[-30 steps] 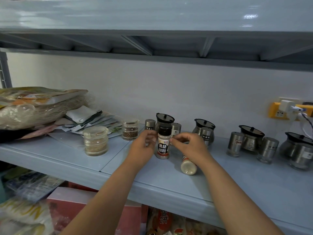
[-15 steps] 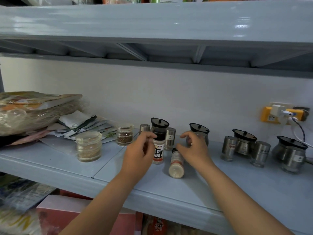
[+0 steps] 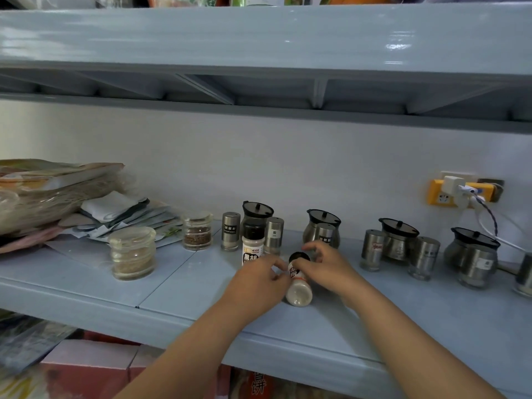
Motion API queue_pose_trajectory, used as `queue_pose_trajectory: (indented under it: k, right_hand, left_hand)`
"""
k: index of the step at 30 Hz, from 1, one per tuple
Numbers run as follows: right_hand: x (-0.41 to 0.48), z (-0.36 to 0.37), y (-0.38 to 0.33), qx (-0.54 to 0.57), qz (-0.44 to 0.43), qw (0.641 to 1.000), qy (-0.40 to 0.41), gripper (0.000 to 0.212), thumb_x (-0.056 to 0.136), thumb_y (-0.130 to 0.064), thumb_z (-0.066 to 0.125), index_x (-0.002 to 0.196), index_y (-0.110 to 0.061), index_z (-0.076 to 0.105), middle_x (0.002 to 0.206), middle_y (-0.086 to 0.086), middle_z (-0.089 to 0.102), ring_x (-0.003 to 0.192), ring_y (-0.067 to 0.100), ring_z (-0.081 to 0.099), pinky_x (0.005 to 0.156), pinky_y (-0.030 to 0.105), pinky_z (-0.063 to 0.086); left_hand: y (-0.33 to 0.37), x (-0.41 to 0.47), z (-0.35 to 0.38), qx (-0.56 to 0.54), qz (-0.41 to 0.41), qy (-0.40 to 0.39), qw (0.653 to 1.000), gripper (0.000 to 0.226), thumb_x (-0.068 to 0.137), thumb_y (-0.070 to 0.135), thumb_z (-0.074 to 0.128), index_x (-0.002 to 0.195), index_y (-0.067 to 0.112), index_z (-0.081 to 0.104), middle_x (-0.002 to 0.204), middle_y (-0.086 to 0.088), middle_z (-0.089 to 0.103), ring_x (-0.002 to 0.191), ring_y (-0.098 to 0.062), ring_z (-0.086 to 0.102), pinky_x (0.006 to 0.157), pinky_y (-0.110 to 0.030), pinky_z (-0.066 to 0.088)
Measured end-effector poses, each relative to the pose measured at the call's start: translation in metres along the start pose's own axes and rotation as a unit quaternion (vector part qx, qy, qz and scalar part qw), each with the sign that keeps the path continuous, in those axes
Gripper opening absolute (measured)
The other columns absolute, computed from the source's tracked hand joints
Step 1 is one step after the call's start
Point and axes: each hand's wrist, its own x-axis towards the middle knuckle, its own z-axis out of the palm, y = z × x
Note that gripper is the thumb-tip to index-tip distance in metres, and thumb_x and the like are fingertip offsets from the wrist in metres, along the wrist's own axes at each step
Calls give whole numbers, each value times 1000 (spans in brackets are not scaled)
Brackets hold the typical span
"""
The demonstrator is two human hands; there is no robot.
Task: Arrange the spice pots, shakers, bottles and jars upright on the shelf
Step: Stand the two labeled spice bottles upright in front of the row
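Shelf [image 3: 374, 321]: blue, with pots and jars along the back.
White bottle [image 3: 298, 286]: lies on its side near the front, black cap pointing to the wall.
Left hand [image 3: 256, 286]: fingers curled, touching the left side of the white bottle.
Right hand [image 3: 328, 269]: fingers bent around the top end of the white bottle, by its cap.
Pepper bottle [image 3: 252, 246]: stands up just behind the left hand.
Glass jars [image 3: 133, 252]: two stand up on the left.
Steel shakers [image 3: 230, 231]: stand up in the back row, beside the pots.
Pots [image 3: 398, 239]: dark lids, all upright.
Bags [image 3: 51, 191]: piled at the far left.
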Motion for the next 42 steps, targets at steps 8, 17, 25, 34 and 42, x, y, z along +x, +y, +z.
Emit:
queue_pose_trajectory:
  k: [8, 17, 25, 34, 42]
  right_hand:
    - [-5, -3, 12, 36, 13, 999, 16, 44, 70, -46, 71, 109, -35, 55, 127, -6, 54, 117, 13, 52, 99, 29, 42]
    - [-11, -12, 13, 168, 13, 984, 56, 45, 73, -32, 71, 114, -35, 54, 97, 4, 69, 88, 16, 68, 83, 33, 56]
    - [-11, -15, 10, 239, 3, 965, 107, 33, 80, -17, 67, 110, -25, 56, 91, 6, 68, 75, 13, 64, 60, 22, 49]
    - [-12, -17, 9, 274, -8, 956, 105, 42, 84, -6, 61, 121, -22, 52, 86, -6, 63, 77, 7, 62, 61, 22, 50]
    - [-14, -17, 11, 261, -33, 961, 87, 43, 83, 2, 61, 120, -18, 52, 89, -3, 66, 88, 15, 63, 68, 25, 50]
  left_hand:
    - [7, 16, 17, -84, -97, -74, 989, 35, 84, 40, 60, 113, 20, 63, 98, -8, 70, 88, -22, 69, 70, -29, 54]
    - [19, 23, 42, -289, -116, -15, 950, 38, 77, 12, 75, 111, 11, 60, 96, -5, 70, 89, -23, 68, 83, -39, 57]
    - [29, 35, 52, -301, -88, -2, 950, 39, 76, -1, 70, 113, 3, 58, 99, -7, 66, 80, -14, 63, 70, -21, 52]
    - [23, 35, 57, -215, -6, 43, 976, 48, 73, 5, 76, 115, 13, 55, 97, 6, 60, 71, -4, 57, 55, -3, 46]
    - [19, 34, 57, -191, -3, 50, 980, 46, 71, 5, 78, 110, 16, 55, 91, 10, 60, 74, -1, 57, 61, -7, 47]
